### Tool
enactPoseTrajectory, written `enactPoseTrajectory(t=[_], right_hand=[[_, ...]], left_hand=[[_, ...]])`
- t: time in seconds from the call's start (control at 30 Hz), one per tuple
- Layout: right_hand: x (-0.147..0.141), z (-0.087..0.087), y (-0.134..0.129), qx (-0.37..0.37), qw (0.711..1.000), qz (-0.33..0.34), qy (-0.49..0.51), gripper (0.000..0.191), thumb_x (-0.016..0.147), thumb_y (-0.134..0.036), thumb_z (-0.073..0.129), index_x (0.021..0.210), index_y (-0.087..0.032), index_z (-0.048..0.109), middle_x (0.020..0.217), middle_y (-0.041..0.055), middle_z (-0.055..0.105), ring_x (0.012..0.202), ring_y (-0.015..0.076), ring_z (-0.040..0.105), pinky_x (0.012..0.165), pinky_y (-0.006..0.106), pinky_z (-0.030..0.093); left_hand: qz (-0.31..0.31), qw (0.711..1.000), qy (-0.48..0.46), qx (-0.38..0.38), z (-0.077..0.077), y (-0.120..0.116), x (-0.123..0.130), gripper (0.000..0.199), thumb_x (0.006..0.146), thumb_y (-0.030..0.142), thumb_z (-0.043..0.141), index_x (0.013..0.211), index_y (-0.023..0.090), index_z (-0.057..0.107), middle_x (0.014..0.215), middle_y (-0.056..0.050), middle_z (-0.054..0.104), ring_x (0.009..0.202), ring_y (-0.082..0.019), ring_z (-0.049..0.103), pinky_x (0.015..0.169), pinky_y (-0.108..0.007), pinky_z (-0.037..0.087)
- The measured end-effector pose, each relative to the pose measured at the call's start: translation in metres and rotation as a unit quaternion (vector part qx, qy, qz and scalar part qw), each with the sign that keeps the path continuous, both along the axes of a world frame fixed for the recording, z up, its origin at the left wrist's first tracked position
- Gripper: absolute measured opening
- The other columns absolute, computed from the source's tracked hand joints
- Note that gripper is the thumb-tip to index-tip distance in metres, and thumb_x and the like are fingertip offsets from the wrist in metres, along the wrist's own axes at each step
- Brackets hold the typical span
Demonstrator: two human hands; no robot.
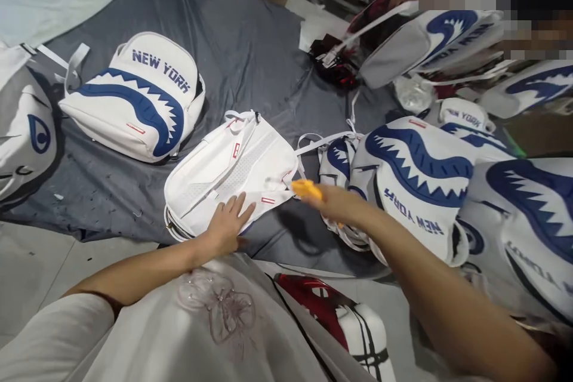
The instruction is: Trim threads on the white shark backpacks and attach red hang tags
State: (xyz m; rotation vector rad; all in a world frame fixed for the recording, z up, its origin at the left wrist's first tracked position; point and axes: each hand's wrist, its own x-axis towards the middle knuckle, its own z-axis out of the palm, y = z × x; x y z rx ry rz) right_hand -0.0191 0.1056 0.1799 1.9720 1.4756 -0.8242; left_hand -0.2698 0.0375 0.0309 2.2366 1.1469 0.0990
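A white backpack (237,170) lies back side up on the grey cloth in front of me, its straps and small red-edged labels facing upward. My left hand (229,224) rests on its near side, fingers spread and lying flat on a strap. To the right, my right hand (335,200) is closed round a small orange tool (307,189). The tool's tip, blurred, is at the strap end by the backpack's right corner; its exact kind cannot be made out.
A white backpack lettered NEW YORK (147,95) sits at the back left, another with an eye print (27,125) at the far left. Several similar backpacks (416,173) crowd the right side. Below the table edge is a red and white bag (331,322). A person is at the upper right.
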Motion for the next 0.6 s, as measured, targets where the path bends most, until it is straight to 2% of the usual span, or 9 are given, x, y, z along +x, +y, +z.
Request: enactPoseTrajectory(t=[0.07,0.17,0.23,0.3,0.33,0.37,0.4,0.5,0.6], right_hand=[[0.002,0.009,-0.013,-0.039,0.997,-0.025,0.054,0.05,0.093,-0.056,0.043,0.124,-0.018,0.058,0.079,0.0075,0.07,0.059,0.0194,0.063,0.057,0.028,0.043],[0.01,0.022,-0.035,0.014,0.998,-0.068,0.013,0.051,0.095,-0.054,0.041,0.125,-0.016,0.056,0.074,0.0066,0.069,0.058,0.0192,0.062,0.058,0.028,0.044],[0.016,0.026,-0.05,-0.045,0.991,-0.067,0.106,0.05,0.094,-0.054,0.042,0.121,-0.016,0.059,0.072,0.0054,0.069,0.06,0.0187,0.063,0.061,0.027,0.045],[0.018,0.024,-0.061,-0.103,0.976,-0.068,0.182,0.048,0.093,-0.055,0.043,0.118,-0.017,0.06,0.067,0.0037,0.067,0.06,0.0188,0.063,0.06,0.027,0.045],[0.017,0.021,-0.063,-0.089,0.979,-0.075,0.166,0.048,0.093,-0.055,0.042,0.117,-0.017,0.06,0.065,0.0034,0.066,0.059,0.0189,0.062,0.058,0.026,0.044],[0.017,0.018,-0.064,-0.053,0.987,-0.085,0.127,0.049,0.093,-0.055,0.04,0.118,-0.017,0.059,0.063,0.0033,0.065,0.056,0.019,0.061,0.055,0.027,0.043],[0.015,0.016,-0.063,-0.017,0.991,-0.09,0.095,0.05,0.094,-0.055,0.039,0.119,-0.017,0.058,0.063,0.0033,0.065,0.055,0.0189,0.06,0.053,0.026,0.042],[0.01,0.013,-0.056,0.025,0.995,-0.046,0.08,0.05,0.093,-0.056,0.04,0.12,-0.018,0.058,0.071,0.0055,0.068,0.059,0.0194,0.062,0.055,0.026,0.04],[0.0,0.015,-0.052,0.09,0.995,-0.034,-0.029,0.052,0.095,-0.055,0.035,0.12,-0.016,0.058,0.088,0.0124,0.07,0.075,0.0238,0.065,0.061,0.029,0.041]], left_hand=[[0.013,0.998,0.025,-0.051,-0.008,-0.004,0.006,0.08,0.071,0.022,0.074,0.145,0.018,0.042,0.147,-0.023,0.04,0.127,-0.042,0.043,0.098,-0.053,0.039],[0.167,0.966,-0.097,-0.17,-0.025,0.02,-0.004,0.048,0.085,0.031,0.059,0.13,0.018,0.057,0.123,-0.017,0.063,0.108,-0.033,0.059,0.088,-0.043,0.048],[0.294,0.871,-0.192,-0.343,-0.033,0.044,-0.015,0.04,0.091,0.044,0.049,0.115,0.015,0.063,0.102,-0.016,0.07,0.082,-0.026,0.065,0.069,-0.035,0.051],[0.371,0.738,-0.219,-0.52,-0.038,0.062,-0.023,0.045,0.093,0.049,0.043,0.109,0.011,0.061,0.087,-0.017,0.071,0.057,-0.019,0.059,0.051,-0.03,0.046],[0.384,0.694,-0.213,-0.571,-0.038,0.066,-0.024,0.046,0.094,0.048,0.041,0.11,0.01,0.059,0.083,-0.018,0.07,0.051,-0.017,0.054,0.047,-0.029,0.043],[0.385,0.687,-0.206,-0.581,-0.038,0.066,-0.023,0.046,0.095,0.047,0.038,0.114,0.009,0.058,0.082,-0.017,0.069,0.05,-0.016,0.052,0.046,-0.028,0.041],[0.371,0.722,-0.199,-0.549,-0.036,0.062,-0.02,0.046,0.096,0.045,0.037,0.119,0.01,0.056,0.084,-0.016,0.069,0.053,-0.016,0.053,0.049,-0.028,0.042],[0.273,0.918,-0.135,-0.253,-0.029,0.042,-0.001,0.046,0.096,0.042,0.039,0.136,0.021,0.049,0.11,-0.015,0.062,0.085,-0.023,0.06,0.072,-0.035,0.049],[0.152,0.988,0.008,-0.041,-0.024,0.025,0.021,0.055,0.094,0.04,0.046,0.147,0.029,0.038,0.128,-0.016,0.049,0.114,-0.032,0.05,0.092,-0.045,0.043]])
